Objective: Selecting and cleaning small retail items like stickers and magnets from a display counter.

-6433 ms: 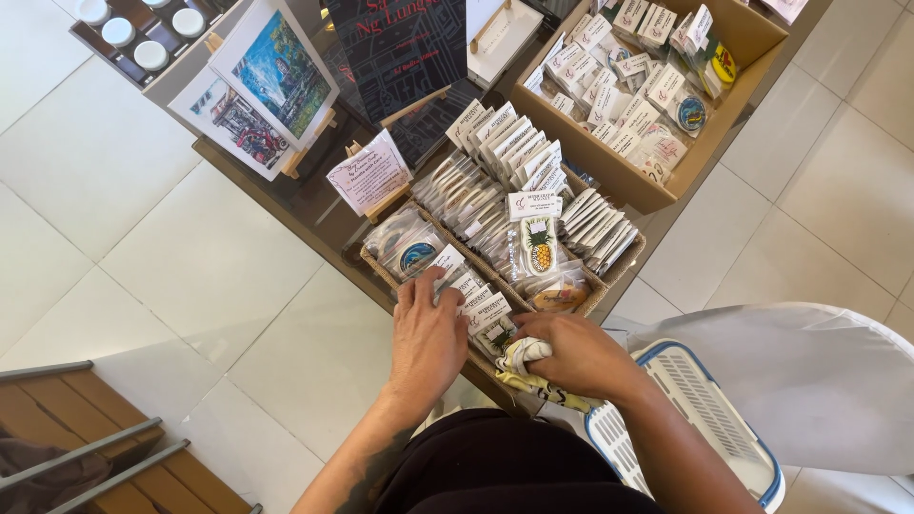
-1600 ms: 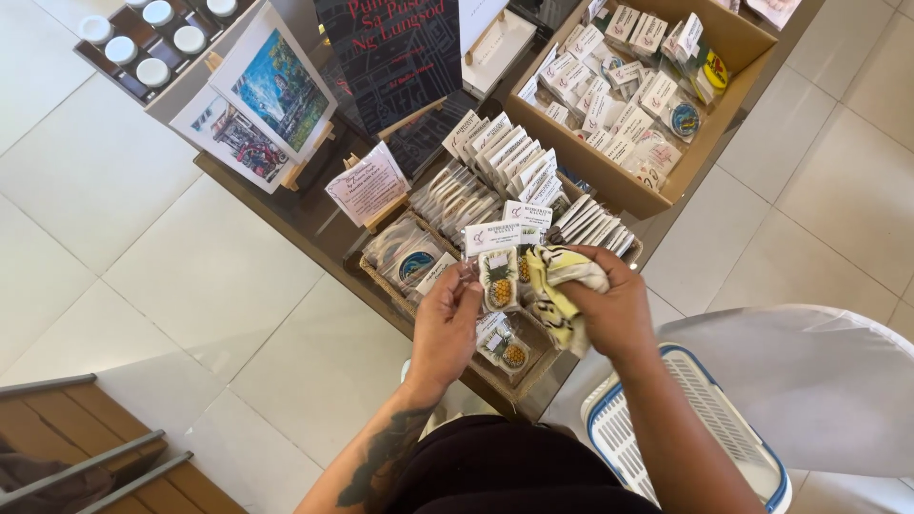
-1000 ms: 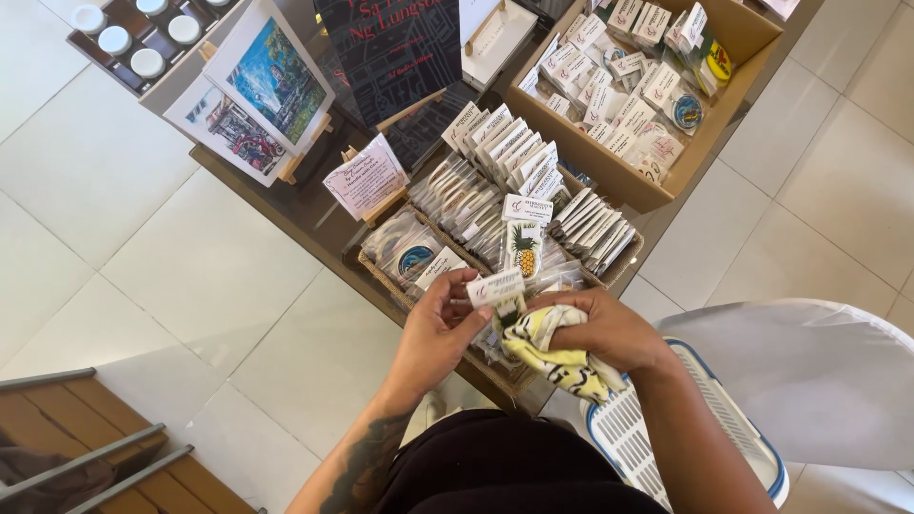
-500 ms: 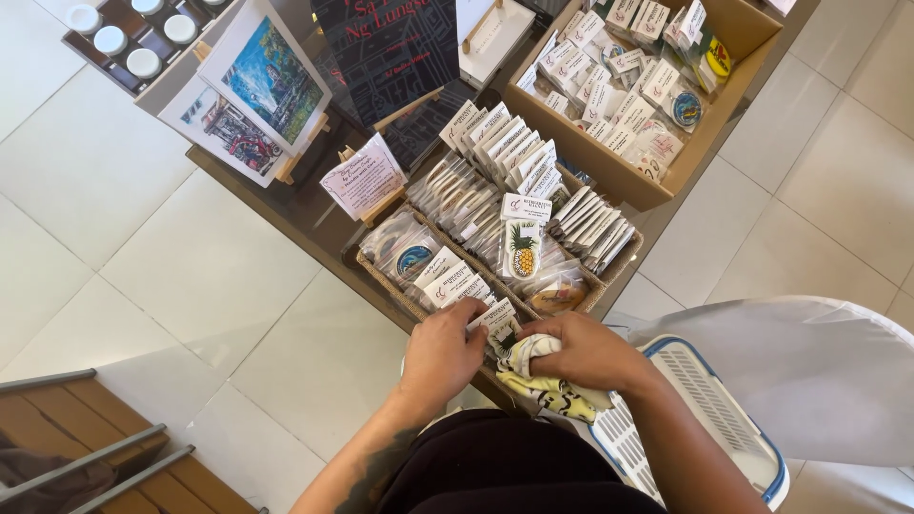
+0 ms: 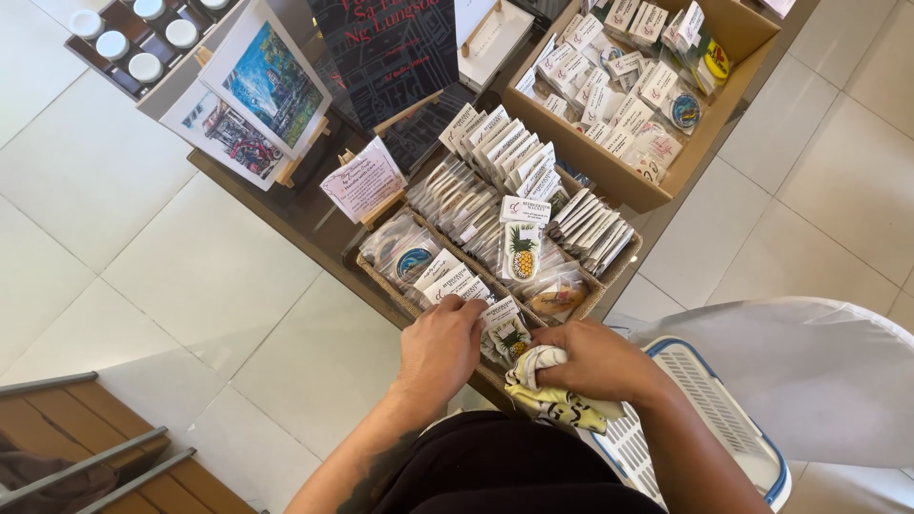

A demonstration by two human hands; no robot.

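A yellow cloth (image 5: 557, 395) with black print is showing beside white-carded packets (image 5: 457, 284), one bearing a yellow pineapple (image 5: 521, 252). The basket (image 5: 709, 428) is gleaming white, rimmed blue; the counter (image 5: 286, 205) is looking dark brown.

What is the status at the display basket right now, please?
Left hand on the small packets at the woven basket's near edge. Right hand clutching a yellow-and-white cloth. Pineapple packet upright behind; nothing blocking.

Glossy plastic packets (image 5: 522, 249) in a woven basket (image 5: 624, 262); soft yellow-and-white cloth (image 5: 552, 395).
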